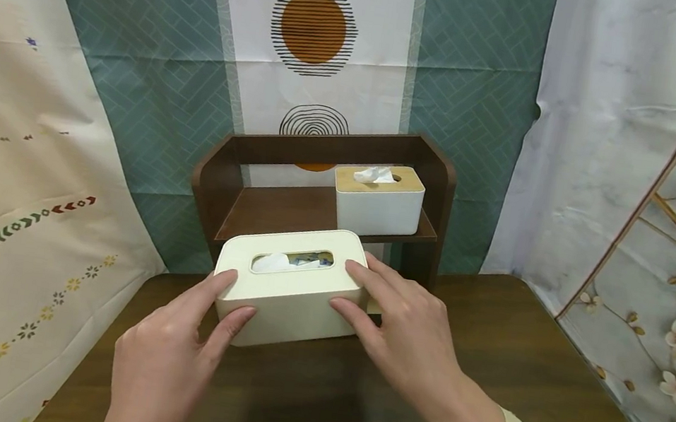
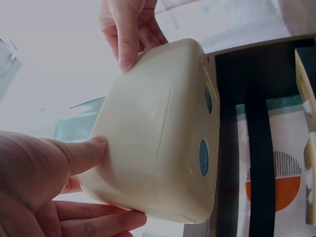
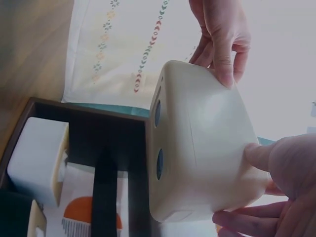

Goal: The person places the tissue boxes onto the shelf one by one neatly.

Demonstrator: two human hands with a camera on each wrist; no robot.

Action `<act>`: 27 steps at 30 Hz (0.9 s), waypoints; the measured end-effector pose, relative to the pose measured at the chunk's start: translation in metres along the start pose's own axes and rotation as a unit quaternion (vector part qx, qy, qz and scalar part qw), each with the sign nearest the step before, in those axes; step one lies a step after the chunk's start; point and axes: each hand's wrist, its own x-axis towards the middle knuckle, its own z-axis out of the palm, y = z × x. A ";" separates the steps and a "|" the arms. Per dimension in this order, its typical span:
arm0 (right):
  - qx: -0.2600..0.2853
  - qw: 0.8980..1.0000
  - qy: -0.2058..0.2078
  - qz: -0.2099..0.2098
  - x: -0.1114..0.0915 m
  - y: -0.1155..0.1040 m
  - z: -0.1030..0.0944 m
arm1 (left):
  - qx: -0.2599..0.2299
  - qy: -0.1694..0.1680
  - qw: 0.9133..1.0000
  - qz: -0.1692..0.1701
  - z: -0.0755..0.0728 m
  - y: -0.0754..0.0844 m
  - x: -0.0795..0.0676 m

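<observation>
A cream tissue box is held up in front of the shelf, above the table. White tissue shows in the oblong slot of its lid. My left hand grips the box's left end, thumb on the near side and fingers round the end. At the opposite end my right hand holds it the same way, its forefinger on the top edge. Both wrist views show the box's smooth wall, and two bluish ovals mark the adjoining face.
A dark brown two-tier shelf stands at the back of the wooden table. On its upper board, at right, sits a white tissue box with a wooden lid. Another wood-topped box shows at the right wrist view's lower left. Patterned cloths hang around.
</observation>
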 end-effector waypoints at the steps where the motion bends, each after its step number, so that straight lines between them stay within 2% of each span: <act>1: 0.000 1.000 0.000 -0.003 0.003 -0.001 0.000 | 0.001 0.000 1.000 -0.001 -0.002 -0.001 0.001; 12: 0.010 1.000 -0.003 -0.016 0.034 -0.009 0.008 | -0.002 0.015 1.000 0.008 -0.010 -0.014 0.022; 19: 0.009 1.000 -0.011 -0.011 0.051 -0.006 0.017 | -0.009 -0.001 1.000 -0.024 -0.005 -0.021 0.035; 27: -0.008 1.000 -0.023 -0.001 0.071 -0.001 0.030 | -0.008 -0.016 0.999 -0.042 0.004 -0.030 0.050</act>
